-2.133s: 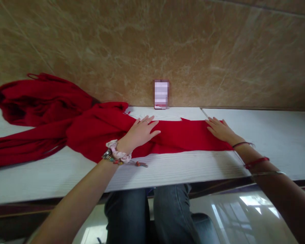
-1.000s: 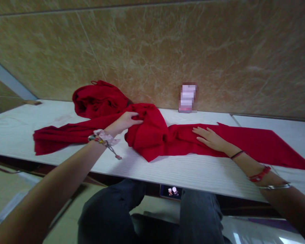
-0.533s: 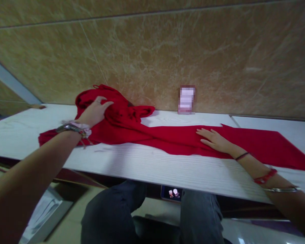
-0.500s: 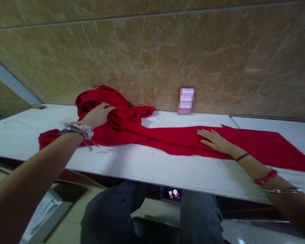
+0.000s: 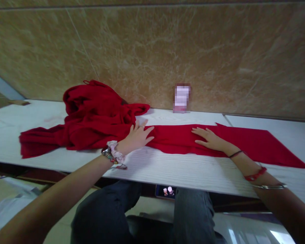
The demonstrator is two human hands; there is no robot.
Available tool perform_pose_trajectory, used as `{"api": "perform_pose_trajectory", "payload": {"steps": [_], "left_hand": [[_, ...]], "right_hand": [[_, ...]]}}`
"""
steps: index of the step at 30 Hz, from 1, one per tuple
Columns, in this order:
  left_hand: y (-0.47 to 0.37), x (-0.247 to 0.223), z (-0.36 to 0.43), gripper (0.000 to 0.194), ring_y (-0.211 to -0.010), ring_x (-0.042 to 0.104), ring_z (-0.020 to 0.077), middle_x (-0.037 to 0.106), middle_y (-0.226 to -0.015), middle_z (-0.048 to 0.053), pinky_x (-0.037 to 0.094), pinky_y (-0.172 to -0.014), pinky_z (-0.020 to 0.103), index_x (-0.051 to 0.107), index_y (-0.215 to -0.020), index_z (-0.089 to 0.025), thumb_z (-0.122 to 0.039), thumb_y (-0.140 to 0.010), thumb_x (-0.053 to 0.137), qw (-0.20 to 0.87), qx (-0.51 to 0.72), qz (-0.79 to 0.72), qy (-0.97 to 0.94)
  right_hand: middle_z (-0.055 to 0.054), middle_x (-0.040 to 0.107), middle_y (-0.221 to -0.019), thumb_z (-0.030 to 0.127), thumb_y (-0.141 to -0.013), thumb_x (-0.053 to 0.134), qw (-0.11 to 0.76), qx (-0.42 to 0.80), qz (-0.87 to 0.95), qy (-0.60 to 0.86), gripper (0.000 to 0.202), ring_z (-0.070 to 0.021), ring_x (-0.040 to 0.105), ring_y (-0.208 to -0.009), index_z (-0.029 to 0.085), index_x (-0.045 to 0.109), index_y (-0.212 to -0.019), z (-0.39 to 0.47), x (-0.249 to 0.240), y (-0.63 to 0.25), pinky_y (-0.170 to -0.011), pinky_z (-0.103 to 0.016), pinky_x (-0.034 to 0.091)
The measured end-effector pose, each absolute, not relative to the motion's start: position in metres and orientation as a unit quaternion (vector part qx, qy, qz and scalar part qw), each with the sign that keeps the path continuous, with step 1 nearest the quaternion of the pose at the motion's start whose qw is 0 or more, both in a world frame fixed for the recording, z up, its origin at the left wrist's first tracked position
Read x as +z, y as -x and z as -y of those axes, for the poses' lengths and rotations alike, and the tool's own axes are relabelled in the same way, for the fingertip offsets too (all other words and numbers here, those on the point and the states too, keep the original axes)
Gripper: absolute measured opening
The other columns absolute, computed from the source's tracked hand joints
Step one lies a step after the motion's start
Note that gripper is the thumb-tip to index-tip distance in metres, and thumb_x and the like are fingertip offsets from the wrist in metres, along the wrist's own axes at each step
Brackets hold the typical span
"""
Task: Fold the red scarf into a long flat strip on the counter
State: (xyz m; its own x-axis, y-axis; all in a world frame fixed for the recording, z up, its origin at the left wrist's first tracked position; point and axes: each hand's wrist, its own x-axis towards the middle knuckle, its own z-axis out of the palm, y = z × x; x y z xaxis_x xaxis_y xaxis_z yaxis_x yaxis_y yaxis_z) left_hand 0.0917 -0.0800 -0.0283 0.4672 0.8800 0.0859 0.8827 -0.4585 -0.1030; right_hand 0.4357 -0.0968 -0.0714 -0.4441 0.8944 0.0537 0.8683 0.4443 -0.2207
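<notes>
A red knit garment stretches along the white wooden tabletop. Its left part is heaped in folds, with a thin loop at the top of the pile; the right part lies flat and narrows to a pointed corner. My left hand rests with fingers spread on the cloth where the heap meets the flat stretch. Farther right, my right hand lies flat on the smooth part, fingers extended. Neither hand grips the fabric.
Against the tan marbled wall leans a phone-like object, blurred out. Under the table edge, between my knees, is a dark screen with small figures. White material lies low on the left.
My left hand has moved right and nearer, from the heap to the start of the flat part. The cloth's left end shows more fully. My right hand stays on the flat cloth.
</notes>
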Motion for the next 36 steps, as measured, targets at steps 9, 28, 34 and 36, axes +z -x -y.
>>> {"api": "perform_pose_trajectory", "payload": {"steps": [9, 28, 34, 36], "left_hand": [[-0.130, -0.057, 0.054, 0.028, -0.116, 0.052, 0.0161, 0.059, -0.121, 0.007, 0.037, -0.101, 0.030, 0.059, -0.113, -0.017, -0.025, -0.094, 0.039, -0.024, -0.100, 0.204, 0.974], [-0.135, -0.053, 0.068, 0.025, -0.093, 0.059, 0.0161, 0.062, -0.102, 0.005, 0.046, -0.085, 0.027, 0.064, -0.103, -0.019, -0.023, -0.090, 0.043, -0.011, -0.076, 0.170, 0.982], [-0.126, -0.053, 0.056, 0.046, -0.106, 0.056, 0.0166, 0.060, -0.114, 0.006, 0.043, -0.097, 0.030, 0.062, -0.104, -0.017, -0.001, -0.069, 0.037, -0.024, -0.105, 0.219, 0.970], [-0.122, -0.052, 0.054, 0.050, -0.103, 0.058, 0.0162, 0.063, -0.112, 0.005, 0.045, -0.096, 0.030, 0.061, -0.106, -0.016, -0.001, -0.066, 0.034, -0.035, -0.126, 0.265, 0.955]], "right_hand": [[-0.010, 0.036, -0.147, 0.049, -0.090, 0.040, 0.088, 0.078, 0.854, 0.507, 0.054, -0.0295, 0.028, -0.136, 0.024, 0.042, -0.138, 0.099, -0.072, -0.434, -0.107, -0.063, 0.018], [-0.010, 0.040, -0.144, 0.044, -0.092, 0.034, 0.076, -0.016, 0.721, 0.688, 0.049, -0.0293, 0.034, -0.134, 0.026, 0.044, -0.136, 0.165, -0.083, -0.566, -0.103, -0.059, 0.032], [-0.011, 0.036, -0.146, 0.044, -0.093, 0.030, 0.064, -0.004, 0.727, 0.684, 0.052, -0.0279, 0.029, -0.136, 0.023, 0.040, -0.139, 0.168, -0.080, -0.565, -0.106, -0.058, 0.027], [-0.009, 0.038, -0.146, 0.043, -0.092, 0.030, 0.067, -0.001, 0.734, 0.675, 0.051, -0.0269, 0.030, -0.136, 0.024, 0.041, -0.139, 0.167, -0.080, -0.568, -0.106, -0.057, 0.026]]}}
